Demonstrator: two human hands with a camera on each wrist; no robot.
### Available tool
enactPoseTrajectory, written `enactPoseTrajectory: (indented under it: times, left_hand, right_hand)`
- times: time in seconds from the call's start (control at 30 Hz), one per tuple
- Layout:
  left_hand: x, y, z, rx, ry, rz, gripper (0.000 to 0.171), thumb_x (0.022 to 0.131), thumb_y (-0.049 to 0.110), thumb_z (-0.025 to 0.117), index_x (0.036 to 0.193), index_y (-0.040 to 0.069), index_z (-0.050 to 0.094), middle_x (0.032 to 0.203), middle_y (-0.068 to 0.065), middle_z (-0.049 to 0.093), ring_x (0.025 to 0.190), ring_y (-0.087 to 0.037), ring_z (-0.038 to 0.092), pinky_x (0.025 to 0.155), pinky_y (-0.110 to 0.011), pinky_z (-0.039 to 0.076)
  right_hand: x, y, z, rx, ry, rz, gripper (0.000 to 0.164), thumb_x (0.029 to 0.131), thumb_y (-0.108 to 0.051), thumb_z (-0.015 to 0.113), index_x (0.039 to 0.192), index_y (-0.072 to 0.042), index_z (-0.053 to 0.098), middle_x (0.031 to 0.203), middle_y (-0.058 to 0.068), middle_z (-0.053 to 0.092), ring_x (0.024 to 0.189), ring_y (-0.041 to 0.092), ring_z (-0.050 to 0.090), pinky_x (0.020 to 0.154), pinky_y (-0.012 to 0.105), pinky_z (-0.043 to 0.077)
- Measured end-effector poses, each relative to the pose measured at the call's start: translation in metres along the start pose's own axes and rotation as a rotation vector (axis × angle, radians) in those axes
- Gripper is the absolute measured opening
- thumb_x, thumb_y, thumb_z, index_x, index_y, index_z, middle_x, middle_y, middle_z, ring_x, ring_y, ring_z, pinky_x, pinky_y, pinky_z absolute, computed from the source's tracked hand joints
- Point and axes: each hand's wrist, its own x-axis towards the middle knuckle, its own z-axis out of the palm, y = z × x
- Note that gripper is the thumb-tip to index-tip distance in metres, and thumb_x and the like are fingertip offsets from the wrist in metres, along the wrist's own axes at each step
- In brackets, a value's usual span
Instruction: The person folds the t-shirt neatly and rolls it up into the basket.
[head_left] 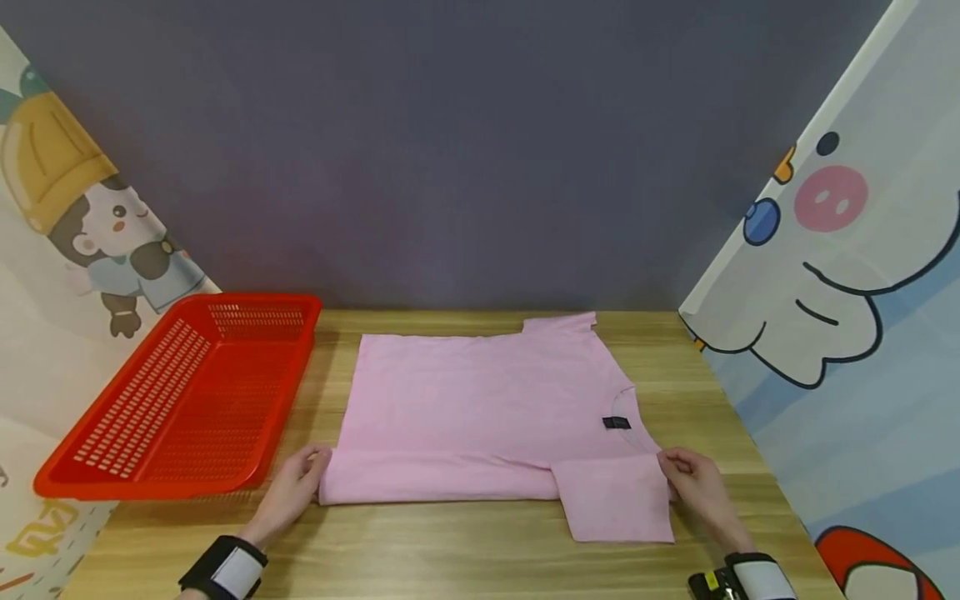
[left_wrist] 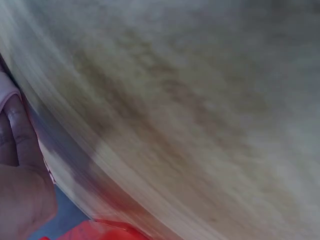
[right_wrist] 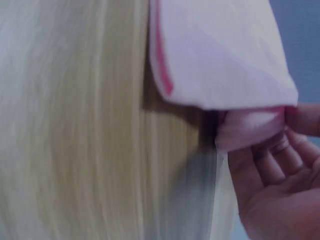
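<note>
I log the tabletop (head_left: 420, 558) as wood-grained, smooth, faintly sheened. Reaching its back edge, the shirt (head_left: 480, 392) looks soft, matt cloth. At the tabletop's back left corner I note a basket (head_left: 232, 400) of glossy plastic, walls perforated. The backdrop (head_left: 450, 150): smooth, matt.

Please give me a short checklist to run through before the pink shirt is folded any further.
1. Left hand grips the bottom end of the pink shirt: ok.
2. Right hand pinches the shoulder end: ok.
3. Near sleeve tucked within the folded edge: not ok, it sticks out toward the person.
4. Far sleeve folded in: not ok, it points away.
5. Red basket apart from the shirt: ok.
6. Cloth underneath free of creases: cannot tell, hidden.
</note>
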Motion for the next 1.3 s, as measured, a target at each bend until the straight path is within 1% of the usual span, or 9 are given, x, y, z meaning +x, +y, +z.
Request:
enactPoseTrajectory:
  times: [0.13,0.37,0.47,0.6,0.73,0.9,1.03,1.17,1.3]
  left_hand:
    - [0.002,0.001,0.002,0.077,0.027,0.055,0.032,0.094,0.027,0.043,0.109,0.002,0.055,0.104,-0.019,0.061,0.081,-0.018,0.059,0.066,-0.029,0.049]
    - [0.008,0.002,0.004,0.115,0.042,0.049,0.028,0.094,0.023,0.043,0.104,0.001,0.056,0.085,-0.011,0.061,0.067,-0.013,0.051,0.055,-0.023,0.042]
    - [0.009,0.003,0.005,0.155,0.065,0.057,0.026,0.093,0.021,0.044,0.102,0.0,0.058,0.087,-0.012,0.064,0.069,-0.013,0.054,0.059,-0.023,0.044]
    - [0.009,0.003,0.006,0.219,0.097,0.06,0.026,0.092,0.02,0.046,0.102,0.0,0.06,0.093,-0.014,0.065,0.076,-0.016,0.057,0.068,-0.031,0.049]
    - [0.01,0.004,0.008,0.267,0.127,0.066,0.026,0.091,0.019,0.048,0.102,0.0,0.061,0.091,-0.015,0.065,0.077,-0.019,0.058,0.072,-0.038,0.048]
    - [0.011,0.003,0.01,0.291,0.166,0.061,0.026,0.089,0.02,0.05,0.1,0.0,0.062,0.09,-0.017,0.067,0.079,-0.022,0.062,0.072,-0.04,0.049]
    - [0.009,0.003,0.011,0.272,0.19,0.033,0.025,0.087,0.023,0.053,0.099,0.003,0.063,0.086,-0.014,0.068,0.074,-0.018,0.062,0.064,-0.032,0.049]
    - [0.006,0.005,0.011,0.284,0.198,0.03,0.032,0.082,0.033,0.061,0.101,0.008,0.063,0.071,-0.004,0.063,0.063,-0.012,0.052,0.055,-0.022,0.039]
    - [0.002,0.005,0.011,0.309,0.195,0.055,0.042,0.075,0.037,0.068,0.105,0.009,0.061,0.064,0.0,0.056,0.059,-0.011,0.047,0.054,-0.021,0.034]
  right_hand:
    - [0.001,0.0,0.004,-0.002,-0.008,0.082,0.028,0.09,-0.015,0.046,0.108,0.006,0.054,0.07,0.001,0.058,0.052,0.009,0.049,0.047,0.027,0.044]
    - [0.003,0.002,0.009,-0.053,-0.024,0.117,0.028,0.089,-0.013,0.044,0.107,0.007,0.055,0.065,0.001,0.054,0.049,0.01,0.047,0.044,0.028,0.041]
    - [0.004,0.003,0.011,-0.067,-0.033,0.116,0.028,0.089,-0.013,0.045,0.106,0.007,0.054,0.065,0.002,0.054,0.048,0.01,0.047,0.043,0.028,0.042]
    - [0.004,0.004,0.013,-0.077,-0.051,0.14,0.03,0.089,-0.015,0.045,0.108,0.007,0.054,0.064,0.002,0.054,0.047,0.01,0.047,0.043,0.028,0.042]
    - [0.004,0.004,0.014,-0.095,-0.046,0.157,0.03,0.089,-0.016,0.046,0.108,0.007,0.054,0.065,0.002,0.055,0.048,0.009,0.048,0.043,0.028,0.042]
    - [0.001,0.001,0.016,-0.113,0.01,0.122,0.029,0.085,-0.016,0.05,0.101,0.007,0.057,0.069,0.007,0.059,0.05,0.011,0.05,0.044,0.03,0.044]
    - [-0.001,0.0,0.018,-0.162,0.066,0.063,0.027,0.084,-0.016,0.052,0.097,0.006,0.06,0.075,0.013,0.062,0.053,0.011,0.052,0.044,0.028,0.045]
    - [-0.006,-0.001,0.018,-0.234,0.185,-0.052,0.019,0.083,-0.014,0.057,0.092,0.001,0.063,0.078,0.013,0.064,0.058,0.01,0.052,0.047,0.022,0.042]
    - [-0.016,-0.004,0.014,-0.304,0.297,-0.158,0.014,0.08,-0.015,0.061,0.086,-0.003,0.064,0.073,0.007,0.062,0.06,0.009,0.049,0.048,0.019,0.037]
